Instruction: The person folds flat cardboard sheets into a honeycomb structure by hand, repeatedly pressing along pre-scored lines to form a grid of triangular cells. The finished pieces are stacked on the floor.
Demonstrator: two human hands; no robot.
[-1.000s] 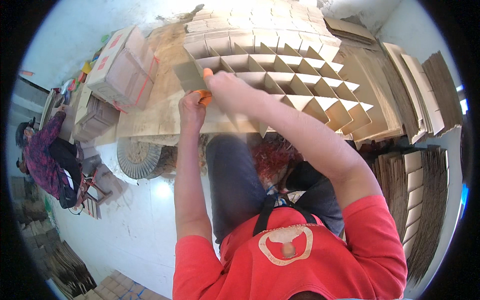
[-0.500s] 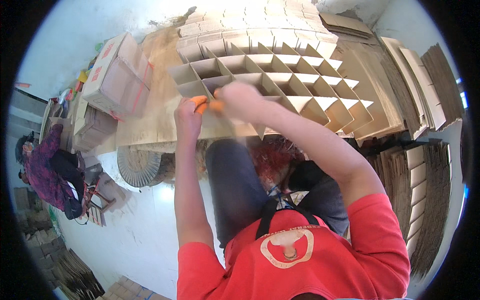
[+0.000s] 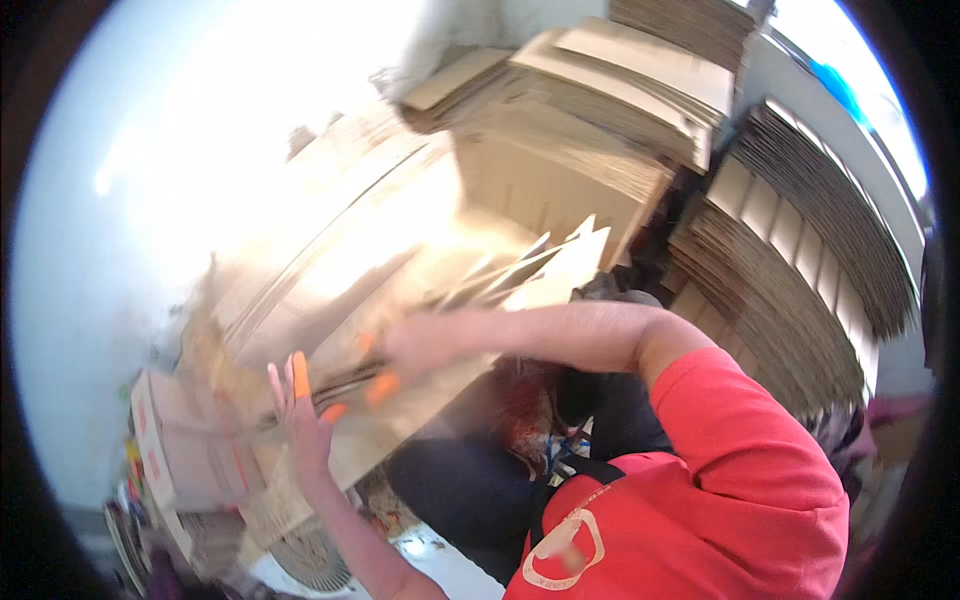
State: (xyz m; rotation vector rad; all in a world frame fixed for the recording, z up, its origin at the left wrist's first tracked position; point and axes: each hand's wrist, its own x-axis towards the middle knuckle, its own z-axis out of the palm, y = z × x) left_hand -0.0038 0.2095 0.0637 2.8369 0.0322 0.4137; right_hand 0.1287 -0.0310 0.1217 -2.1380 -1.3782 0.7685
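A cardboard divider (image 3: 500,280) lies collapsed into narrow layered strips across the table, its right end fanned slightly. Around its near-left part closes my right hand (image 3: 425,340), blurred, with orange covers on thumb and finger either side of the strips. My left hand (image 3: 302,420) is at the divider's left end, fingers stretched out and thumb apart. Orange covers show on its thumb and one finger. Whether the left palm touches the strips is hard to tell through the blur.
A taped carton (image 3: 190,440) stands at the table's left end. Stacked cardboard sheets (image 3: 620,85) rise at the back right, with more upright stacks (image 3: 780,270) on the right. A round ribbed object (image 3: 310,560) is below the table's near edge. Glare washes out the back.
The divider, spread into open cells before, is now folded nearly flat. My left hand has opened its fingers, and my right hand has gripped the strips. The view has swung to the right.
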